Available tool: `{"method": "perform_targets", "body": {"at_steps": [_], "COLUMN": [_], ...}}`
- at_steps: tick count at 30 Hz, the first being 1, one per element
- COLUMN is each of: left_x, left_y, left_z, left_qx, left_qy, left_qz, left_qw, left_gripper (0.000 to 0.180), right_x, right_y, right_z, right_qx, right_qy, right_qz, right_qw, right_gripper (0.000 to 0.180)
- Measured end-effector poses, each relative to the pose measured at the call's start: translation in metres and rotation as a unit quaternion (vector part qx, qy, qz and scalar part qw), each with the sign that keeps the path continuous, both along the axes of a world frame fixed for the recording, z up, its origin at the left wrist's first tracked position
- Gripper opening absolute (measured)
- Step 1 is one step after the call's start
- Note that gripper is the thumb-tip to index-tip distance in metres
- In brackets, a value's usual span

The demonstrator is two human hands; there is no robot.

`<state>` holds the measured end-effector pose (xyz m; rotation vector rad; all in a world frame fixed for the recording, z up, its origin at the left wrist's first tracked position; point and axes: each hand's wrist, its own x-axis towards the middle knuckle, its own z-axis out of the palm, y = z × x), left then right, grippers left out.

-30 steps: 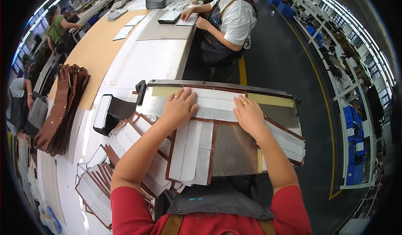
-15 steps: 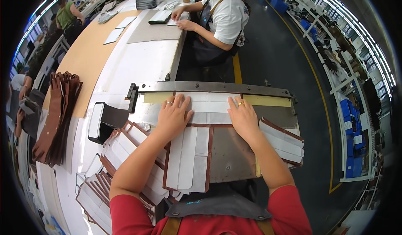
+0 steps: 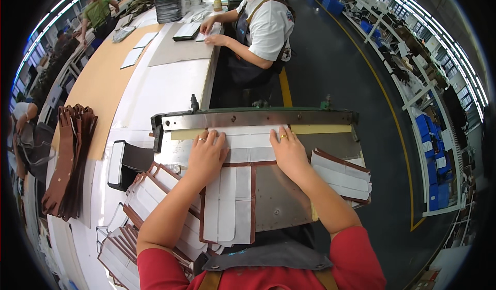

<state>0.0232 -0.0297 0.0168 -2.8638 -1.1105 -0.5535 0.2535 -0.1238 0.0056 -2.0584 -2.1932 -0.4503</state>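
A white-backed panel with brown edges (image 3: pixel 249 142) lies flat on the metal plate of a bench machine, its far edge at a long steel bar (image 3: pixel 250 119). My left hand (image 3: pixel 205 158) rests on the panel's left side, fingers spread and fingertips close to the bar. On the right side, my right hand (image 3: pixel 289 153) lies likewise, fingers stretched out. Both hands are open and pressed flat, gripping nothing. Nearer me, another white panel with brown borders (image 3: pixel 219 202) overlaps the bare metal plate (image 3: pixel 281 197). Yellow strips (image 3: pixel 320 129) run along the bar.
Stacked brown-edged panels (image 3: pixel 165 199) fan out at left; more panels (image 3: pixel 341 176) lie at right. A black-and-white box-shaped thing (image 3: pixel 118 163) stands beside the machine. Brown leather strips (image 3: pixel 72 161) are piled far left. A co-worker (image 3: pixel 263 32) handles pieces at the table ahead.
The steel bar has tilted, so its front face, green back edge and upright knobs show more. My hands stay flat on the panel. The whole view has shifted slightly.
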Motion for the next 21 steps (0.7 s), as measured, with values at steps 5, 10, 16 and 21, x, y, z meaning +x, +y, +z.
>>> {"method": "perform_targets", "body": {"at_steps": [5, 10, 16, 21], "left_x": [0.001, -0.007, -0.011, -0.015], "left_y": [0.0, 0.008, 0.019, 0.02], "left_z": [0.004, 0.002, -0.008, -0.006], "left_qx": [-0.052, -0.096, -0.075, -0.113], "left_qy": [-0.006, -0.01, -0.079, -0.065], "left_qz": [0.003, 0.023, 0.048, 0.047], "left_qw": [0.999, 0.995, 0.993, 0.99], "left_gripper": [0.035, 0.044, 0.059, 0.053], "right_x": [0.0, 0.003, -0.02, -0.056], "right_y": [-0.004, -0.015, 0.031, 0.091], "right_z": [0.003, 0.003, 0.034, 0.015], "right_qx": [0.005, 0.027, -0.004, -0.029], "right_qy": [0.008, 0.017, 0.185, 0.245], "right_qz": [0.01, 0.024, 0.095, 0.218], "right_qw": [1.0, 0.999, 0.978, 0.944], "right_gripper": [0.042, 0.033, 0.032, 0.022]}}
